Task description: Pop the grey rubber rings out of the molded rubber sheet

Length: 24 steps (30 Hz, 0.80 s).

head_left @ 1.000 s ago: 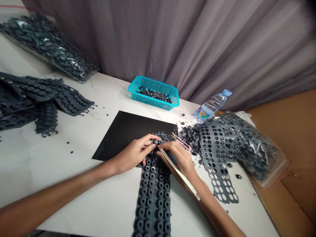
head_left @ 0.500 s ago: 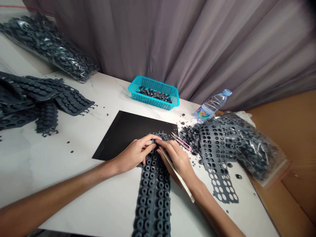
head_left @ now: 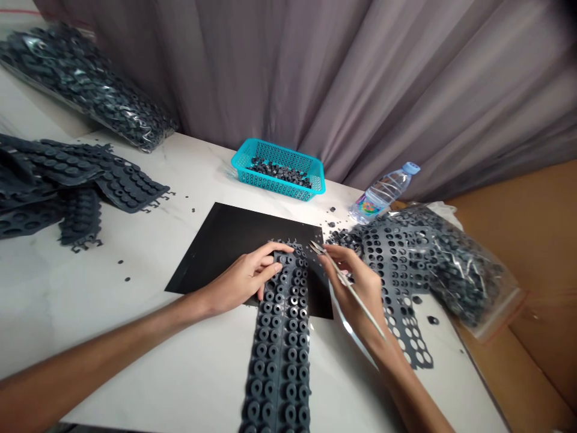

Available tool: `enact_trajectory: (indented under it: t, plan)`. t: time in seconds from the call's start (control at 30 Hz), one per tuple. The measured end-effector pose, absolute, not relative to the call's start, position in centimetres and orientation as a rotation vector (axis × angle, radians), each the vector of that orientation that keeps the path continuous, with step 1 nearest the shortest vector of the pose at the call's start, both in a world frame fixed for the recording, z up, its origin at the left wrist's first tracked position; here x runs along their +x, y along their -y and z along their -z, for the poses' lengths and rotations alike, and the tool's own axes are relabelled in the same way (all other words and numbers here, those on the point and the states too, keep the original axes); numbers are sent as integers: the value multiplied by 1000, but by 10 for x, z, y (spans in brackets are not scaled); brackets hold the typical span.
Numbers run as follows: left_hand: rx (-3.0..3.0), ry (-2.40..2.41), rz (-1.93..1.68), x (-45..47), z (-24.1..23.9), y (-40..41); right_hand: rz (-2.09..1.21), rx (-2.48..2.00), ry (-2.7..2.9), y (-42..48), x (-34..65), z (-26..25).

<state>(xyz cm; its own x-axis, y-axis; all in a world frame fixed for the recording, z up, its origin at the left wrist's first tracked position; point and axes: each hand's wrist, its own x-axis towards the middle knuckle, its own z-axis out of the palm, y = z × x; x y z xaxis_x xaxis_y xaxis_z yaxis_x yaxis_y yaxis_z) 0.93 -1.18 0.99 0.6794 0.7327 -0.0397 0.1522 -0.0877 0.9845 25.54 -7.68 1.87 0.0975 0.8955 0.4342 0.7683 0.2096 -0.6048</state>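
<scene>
A long dark grey rubber strip [head_left: 282, 337] studded with ring-shaped parts runs from the near table edge up onto a black mat [head_left: 225, 237]. My left hand [head_left: 246, 276] lies on the strip's top left corner, fingers stretched out and pressing it down. To the right of the strip, my right hand [head_left: 358, 282] is closed on long metal tweezers [head_left: 360, 304], whose tips point toward the far side. Just beyond its fingers lies a small pair of pink-handled snips [head_left: 317, 246]. The right hand is clear of the strip.
A teal basket [head_left: 278, 157] of loose rings stands behind the mat. A water bottle [head_left: 383, 192], a punched-out sheet [head_left: 399, 288] and a plastic bag of parts [head_left: 460, 270] lie at the right. More sheets [head_left: 58, 180] and another bag [head_left: 90, 90] lie at the left.
My right hand has lifted off the strip's top end and moved right with the tweezers. My left hand has stayed on the strip, its fingers now flatter.
</scene>
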Motion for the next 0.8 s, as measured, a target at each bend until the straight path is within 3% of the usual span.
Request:
enact_trajectory:
  t: [0.23, 0.8]
  plan:
    - [1610, -744, -581, 12, -4, 13, -224, -1213, 2076, 77, 224, -15]
    - [1614, -730, -598, 14, -5, 14, -50, -1329, 2161, 72, 220, -2]
